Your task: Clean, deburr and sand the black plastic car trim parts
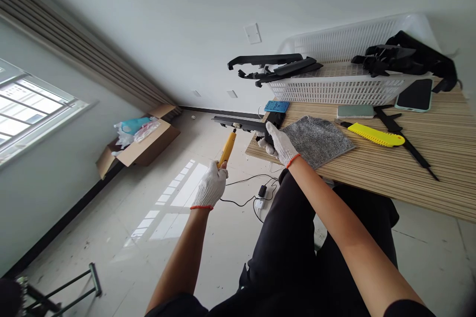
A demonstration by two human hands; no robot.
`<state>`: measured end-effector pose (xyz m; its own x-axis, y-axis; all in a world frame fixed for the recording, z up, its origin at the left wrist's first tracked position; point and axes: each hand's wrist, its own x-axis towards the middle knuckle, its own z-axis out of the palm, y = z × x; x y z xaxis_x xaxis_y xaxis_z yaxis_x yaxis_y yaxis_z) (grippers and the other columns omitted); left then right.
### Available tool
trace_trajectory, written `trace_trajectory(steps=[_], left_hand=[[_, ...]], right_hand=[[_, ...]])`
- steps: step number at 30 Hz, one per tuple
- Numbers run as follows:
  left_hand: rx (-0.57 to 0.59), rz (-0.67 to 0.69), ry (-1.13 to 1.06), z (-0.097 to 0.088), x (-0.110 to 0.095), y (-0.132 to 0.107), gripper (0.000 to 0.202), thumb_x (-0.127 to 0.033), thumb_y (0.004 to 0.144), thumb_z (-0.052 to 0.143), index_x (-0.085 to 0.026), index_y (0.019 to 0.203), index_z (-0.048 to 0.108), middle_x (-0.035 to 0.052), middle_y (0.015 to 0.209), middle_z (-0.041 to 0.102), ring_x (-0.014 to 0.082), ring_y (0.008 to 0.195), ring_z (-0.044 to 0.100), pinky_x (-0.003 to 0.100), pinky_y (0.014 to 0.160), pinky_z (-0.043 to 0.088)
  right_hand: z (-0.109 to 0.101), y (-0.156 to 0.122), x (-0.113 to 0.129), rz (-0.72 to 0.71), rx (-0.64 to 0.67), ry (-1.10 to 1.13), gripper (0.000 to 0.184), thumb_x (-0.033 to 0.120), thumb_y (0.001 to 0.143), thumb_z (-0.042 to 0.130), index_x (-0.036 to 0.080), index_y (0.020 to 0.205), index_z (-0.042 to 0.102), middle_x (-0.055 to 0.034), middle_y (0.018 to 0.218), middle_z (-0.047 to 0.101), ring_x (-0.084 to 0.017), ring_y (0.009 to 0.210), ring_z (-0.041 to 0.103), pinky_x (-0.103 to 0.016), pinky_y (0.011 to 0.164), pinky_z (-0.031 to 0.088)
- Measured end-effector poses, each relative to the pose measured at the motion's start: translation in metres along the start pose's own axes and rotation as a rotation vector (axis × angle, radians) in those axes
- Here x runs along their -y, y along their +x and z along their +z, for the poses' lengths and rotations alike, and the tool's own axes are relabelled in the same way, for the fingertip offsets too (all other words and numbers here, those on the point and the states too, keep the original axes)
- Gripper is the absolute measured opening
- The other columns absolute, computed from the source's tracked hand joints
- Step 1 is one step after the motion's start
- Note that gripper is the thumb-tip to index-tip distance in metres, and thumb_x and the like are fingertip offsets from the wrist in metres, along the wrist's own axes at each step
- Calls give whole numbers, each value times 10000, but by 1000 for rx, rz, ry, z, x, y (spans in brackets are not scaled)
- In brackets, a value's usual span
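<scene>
My left hand (211,183), in a white knit glove with an orange cuff, is closed round a slim yellow rotary tool (227,148). The tool points up, and its pale round tip meets or nearly meets the underside of a long black plastic trim piece (241,122). Gripping that piece by its right end is my right hand (279,142), gloved the same way. The piece stretches leftward past the table edge, over the floor. A grey cloth (316,141) lies on the table just right of my right hand.
On the wooden table (386,171) are a white plastic basket (334,90) with several black trim pieces (394,57), a yellow utility knife (375,134), black calipers (407,146), a grey-green block (356,111), a phone (414,95) and a blue card (277,106). A cable and power strip (260,203) lie below.
</scene>
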<state>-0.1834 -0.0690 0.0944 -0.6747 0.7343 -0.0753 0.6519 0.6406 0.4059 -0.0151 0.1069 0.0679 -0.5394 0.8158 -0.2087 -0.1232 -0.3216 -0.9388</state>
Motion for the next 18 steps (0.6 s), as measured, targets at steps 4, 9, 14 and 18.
trace_trajectory(steps=[4,9,14,18], left_hand=[[0,42,-43,2,3,-1,246,-446,1030,376,-260,888,450,17,766,621,220,709,578,317,647,390],[6,20,-32,2,5,-1,217,-427,1028,376,-259,913,454,25,789,635,219,702,586,313,644,395],[-38,-68,117,0,5,4,231,-454,1030,364,-261,1031,490,55,802,639,239,667,559,312,612,369],[-45,-66,167,0,5,6,236,-447,1025,368,-260,1082,499,59,790,626,254,681,576,309,611,357]], right_hand=[[0,0,0,21,10,42,672,696,1007,440,95,1019,741,-76,736,746,-26,433,470,-166,427,306],[1,-1,1,29,0,73,647,664,1004,484,68,976,736,-71,699,736,-23,458,497,-148,447,328],[1,-2,1,40,10,83,685,665,1021,437,48,1020,732,-76,730,750,-18,461,486,-152,455,322],[3,-2,2,52,11,83,690,667,1024,428,46,1032,727,-81,751,752,-16,465,478,-161,468,321]])
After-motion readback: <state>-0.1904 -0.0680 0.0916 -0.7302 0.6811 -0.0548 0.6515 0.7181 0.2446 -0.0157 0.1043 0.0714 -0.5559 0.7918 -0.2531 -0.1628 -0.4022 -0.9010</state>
